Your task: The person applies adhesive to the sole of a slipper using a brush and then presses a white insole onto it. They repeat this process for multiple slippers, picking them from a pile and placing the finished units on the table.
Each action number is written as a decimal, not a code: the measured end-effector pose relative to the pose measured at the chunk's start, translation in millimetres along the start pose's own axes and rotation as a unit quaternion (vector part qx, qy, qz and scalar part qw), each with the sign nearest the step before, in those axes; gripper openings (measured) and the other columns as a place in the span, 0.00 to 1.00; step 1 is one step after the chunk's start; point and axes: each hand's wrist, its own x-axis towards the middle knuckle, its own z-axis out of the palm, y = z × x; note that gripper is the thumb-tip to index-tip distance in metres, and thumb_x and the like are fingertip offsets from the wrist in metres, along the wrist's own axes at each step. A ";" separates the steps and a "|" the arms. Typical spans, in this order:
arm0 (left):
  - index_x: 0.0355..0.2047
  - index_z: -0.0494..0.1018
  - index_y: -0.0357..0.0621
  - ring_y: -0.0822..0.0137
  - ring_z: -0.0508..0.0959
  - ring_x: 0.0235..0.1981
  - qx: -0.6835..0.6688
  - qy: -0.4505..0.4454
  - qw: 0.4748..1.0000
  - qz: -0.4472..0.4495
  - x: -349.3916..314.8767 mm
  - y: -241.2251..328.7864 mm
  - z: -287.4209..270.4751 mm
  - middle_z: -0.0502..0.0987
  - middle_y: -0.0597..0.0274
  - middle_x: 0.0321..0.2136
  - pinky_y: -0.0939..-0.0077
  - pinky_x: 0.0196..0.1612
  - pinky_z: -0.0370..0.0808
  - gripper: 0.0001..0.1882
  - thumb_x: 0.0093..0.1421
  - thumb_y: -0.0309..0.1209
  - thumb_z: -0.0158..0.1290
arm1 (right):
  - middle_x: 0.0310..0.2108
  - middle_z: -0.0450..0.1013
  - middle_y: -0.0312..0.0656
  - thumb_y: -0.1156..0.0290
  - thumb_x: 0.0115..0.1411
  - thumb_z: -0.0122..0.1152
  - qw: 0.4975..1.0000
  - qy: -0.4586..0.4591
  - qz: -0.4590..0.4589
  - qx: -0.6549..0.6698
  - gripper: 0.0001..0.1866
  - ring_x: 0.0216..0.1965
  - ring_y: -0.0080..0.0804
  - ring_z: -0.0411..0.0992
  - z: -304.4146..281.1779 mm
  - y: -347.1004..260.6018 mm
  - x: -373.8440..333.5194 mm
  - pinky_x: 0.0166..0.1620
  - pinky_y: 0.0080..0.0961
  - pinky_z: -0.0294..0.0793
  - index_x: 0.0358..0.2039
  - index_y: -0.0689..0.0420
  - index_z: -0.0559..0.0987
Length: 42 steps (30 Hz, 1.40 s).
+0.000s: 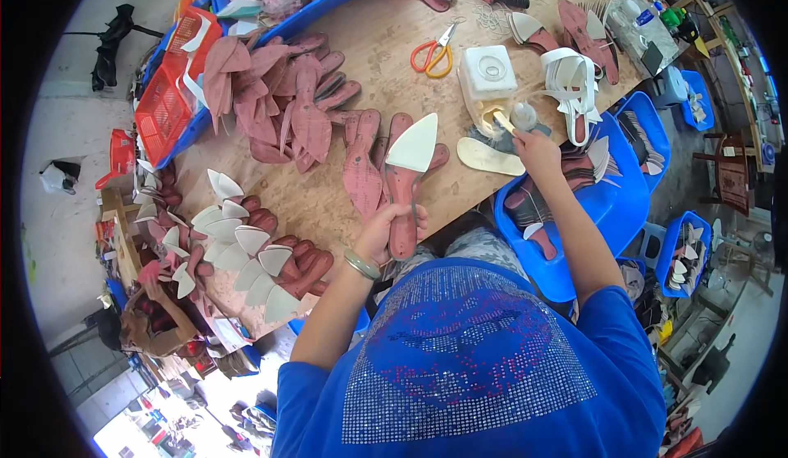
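Observation:
My left hand [389, 230] is closed around the heel end of a reddish-brown insole [402, 187]. A white pointed toe piece [413, 143] covers its far end. My right hand [538, 153] grips the pale handle of a brush [504, 122]. The brush's other end is at the mouth of a whitish plastic glue container [469, 101], and its tip is hidden there. Just below the container lies a separate off-white sole-shaped piece [490, 156]. More bare insoles [362, 158] lie on the table beside the held one.
Scissors with orange and yellow handles [435, 52] lie on the wooden table [386, 64]. A heap of reddish insoles [275, 101] is at the left. Nearer stand rows of insoles with white toes [246, 249]. White straps [569, 80] and a blue bin [611, 212] are at the right.

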 end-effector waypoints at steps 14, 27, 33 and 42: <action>0.38 0.72 0.33 0.65 0.78 0.30 -0.063 -0.017 0.998 0.022 -14.3 -8.4 10.7 0.76 0.56 0.33 0.69 0.37 0.78 0.17 0.63 0.38 0.48 | 0.24 0.73 0.47 0.65 0.56 0.57 0.992 0.028 -0.094 -0.083 0.06 0.23 0.44 0.76 12.7 -4.4 21.2 0.25 0.38 0.76 0.31 0.50 0.81; 0.48 0.68 0.35 0.65 0.78 0.31 -0.034 -0.030 0.998 0.034 -19.4 -10.6 19.6 0.77 0.55 0.36 0.66 0.40 0.78 0.19 0.63 0.38 0.45 | 0.20 0.69 0.35 0.68 0.58 0.60 0.876 -0.155 0.153 0.431 0.14 0.19 0.25 0.67 0.3 -16.5 -48.9 0.21 0.22 0.64 0.45 0.57 0.79; 0.40 0.72 0.34 0.64 0.78 0.28 -0.027 -0.025 0.999 0.015 -37.9 -0.4 21.0 0.77 0.56 0.29 0.71 0.35 0.76 0.18 0.61 0.39 0.47 | 0.17 0.65 0.29 0.71 0.60 0.60 0.803 -0.110 0.131 0.571 0.12 0.18 0.19 0.64 -55.4 -79.1 -55.1 0.21 0.21 0.64 0.44 0.59 0.81; 0.41 0.70 0.36 0.66 0.75 0.26 -0.094 0.002 0.990 0.103 -82.2 -7.4 16.7 0.76 0.59 0.31 0.72 0.31 0.74 0.16 0.61 0.37 0.48 | 0.30 0.76 0.44 0.72 0.55 0.63 0.936 0.132 -0.174 0.275 0.11 0.28 0.43 0.76 -35.2 -120.1 -6.7 0.29 0.33 0.73 0.40 0.52 0.82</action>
